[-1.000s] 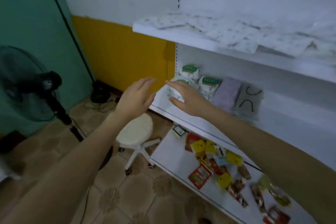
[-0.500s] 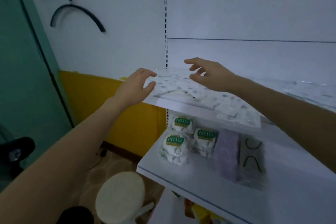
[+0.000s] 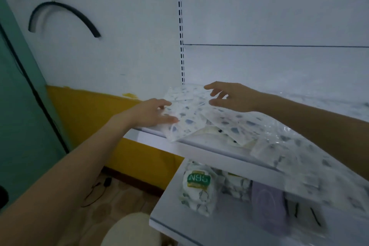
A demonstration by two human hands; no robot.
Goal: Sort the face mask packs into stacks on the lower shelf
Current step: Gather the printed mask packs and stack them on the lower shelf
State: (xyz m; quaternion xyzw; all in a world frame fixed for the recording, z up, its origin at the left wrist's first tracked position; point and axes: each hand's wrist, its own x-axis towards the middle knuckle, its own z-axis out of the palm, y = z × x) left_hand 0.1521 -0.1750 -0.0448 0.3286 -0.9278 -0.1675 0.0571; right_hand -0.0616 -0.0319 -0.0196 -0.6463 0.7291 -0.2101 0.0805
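Note:
Several white face mask packs with blue speckles [image 3: 191, 120] lie scattered on the upper shelf [image 3: 199, 151]. My left hand [image 3: 153, 113] rests with straight fingers on the left end of the pile, at the shelf's corner. My right hand [image 3: 231, 97] hovers just above the packs with fingers loosely spread, holding nothing. On the lower shelf [image 3: 199, 223] stand N95 mask packs with green labels [image 3: 197, 183], a purple mask pack [image 3: 267, 203] and a clear pack with black ear loops [image 3: 307, 211].
A slotted shelf upright [image 3: 181, 26] runs up the white wall. A round cream stool [image 3: 131, 229] stands below on the tiled floor. A yellow wall band [image 3: 89, 110] and a green panel [image 3: 22, 118] lie to the left.
My view rose from the lower shelves to the upper one. Both hands moved up and forward; the left now touches the speckled packs and the right hangs over them.

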